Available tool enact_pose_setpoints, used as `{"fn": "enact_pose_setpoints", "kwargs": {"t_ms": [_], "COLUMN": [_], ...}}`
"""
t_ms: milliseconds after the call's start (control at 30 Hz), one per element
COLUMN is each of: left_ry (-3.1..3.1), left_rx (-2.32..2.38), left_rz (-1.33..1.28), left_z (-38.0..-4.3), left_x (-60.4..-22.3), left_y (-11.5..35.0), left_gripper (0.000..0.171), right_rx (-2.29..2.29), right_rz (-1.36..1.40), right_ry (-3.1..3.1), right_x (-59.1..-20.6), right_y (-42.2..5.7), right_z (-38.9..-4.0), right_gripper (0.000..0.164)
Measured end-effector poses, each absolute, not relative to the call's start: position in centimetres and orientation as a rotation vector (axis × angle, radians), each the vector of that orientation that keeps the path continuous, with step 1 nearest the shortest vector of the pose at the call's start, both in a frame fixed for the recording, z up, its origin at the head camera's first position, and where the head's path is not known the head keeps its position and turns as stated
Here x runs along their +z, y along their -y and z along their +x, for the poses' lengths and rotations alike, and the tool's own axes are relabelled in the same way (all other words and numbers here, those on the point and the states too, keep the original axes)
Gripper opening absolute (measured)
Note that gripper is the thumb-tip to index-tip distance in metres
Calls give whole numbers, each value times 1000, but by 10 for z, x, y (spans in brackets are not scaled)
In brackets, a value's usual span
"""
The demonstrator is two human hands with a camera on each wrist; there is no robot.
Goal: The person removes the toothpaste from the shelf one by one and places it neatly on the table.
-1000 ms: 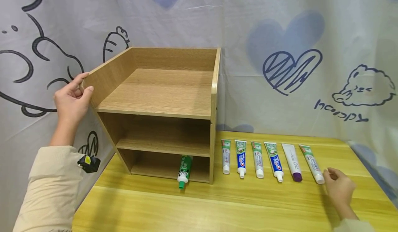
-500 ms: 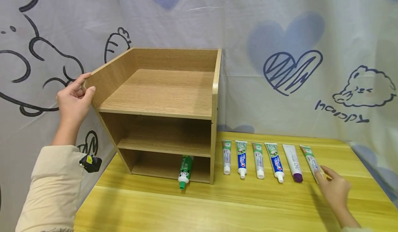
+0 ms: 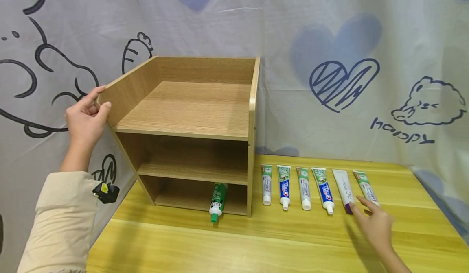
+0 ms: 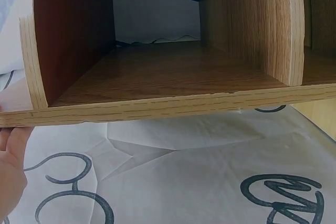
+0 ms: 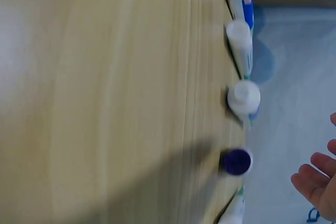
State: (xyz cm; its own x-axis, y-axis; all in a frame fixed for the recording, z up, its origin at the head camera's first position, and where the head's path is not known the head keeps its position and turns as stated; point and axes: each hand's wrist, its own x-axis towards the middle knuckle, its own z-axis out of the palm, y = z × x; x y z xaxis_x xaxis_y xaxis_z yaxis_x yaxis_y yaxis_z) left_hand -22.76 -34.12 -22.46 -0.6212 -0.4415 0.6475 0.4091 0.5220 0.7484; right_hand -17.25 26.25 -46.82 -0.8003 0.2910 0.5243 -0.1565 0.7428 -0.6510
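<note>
My left hand (image 3: pixel 85 118) grips the front upper corner of the left side panel of a wooden desk shelf (image 3: pixel 183 106), thumb on the near side. In the left wrist view, part of that hand (image 4: pixel 10 169) shows at the panel's edge. My right hand (image 3: pixel 375 226) is over the table beside a white toothpaste tube (image 3: pixel 342 183) with a purple cap (image 5: pixel 237 161), its fingers loosely bent and holding nothing. Behind it lies a green-and-white toothpaste tube (image 3: pixel 366 187), its cap end hidden by the hand. A green Darlie toothpaste tube (image 3: pixel 218 199) lies in the bottom compartment, cap sticking out.
Left of the purple-capped tube, several toothpaste tubes lie in a row, among them a blue-and-green one (image 3: pixel 323 189) and a green-and-white one (image 3: pixel 266 185) by the shelf's right side. A printed curtain (image 3: pixel 337 33) hangs behind the yellow wooden table (image 3: pixel 234 246).
My right hand has moved left along the row, from the rightmost tube's cap to beside the purple-capped tube. The left hand stays on the shelf, and the tubes have not moved.
</note>
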Motion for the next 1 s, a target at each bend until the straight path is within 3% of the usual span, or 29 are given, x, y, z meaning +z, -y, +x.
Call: {"fn": "enact_pose_setpoints", "kwargs": {"t_ms": [1000], "left_ry": [1898], "left_rx": [-1155], "left_rz": [35], "left_z": [-226], "left_x": [-224], "left_y": [338], "left_gripper": [35], "right_rx": [1258], "right_rz": [-69], "right_ry": [2245], "right_x": [-487], "right_y": [-196], "right_z": [-159], "right_gripper": [26]}}
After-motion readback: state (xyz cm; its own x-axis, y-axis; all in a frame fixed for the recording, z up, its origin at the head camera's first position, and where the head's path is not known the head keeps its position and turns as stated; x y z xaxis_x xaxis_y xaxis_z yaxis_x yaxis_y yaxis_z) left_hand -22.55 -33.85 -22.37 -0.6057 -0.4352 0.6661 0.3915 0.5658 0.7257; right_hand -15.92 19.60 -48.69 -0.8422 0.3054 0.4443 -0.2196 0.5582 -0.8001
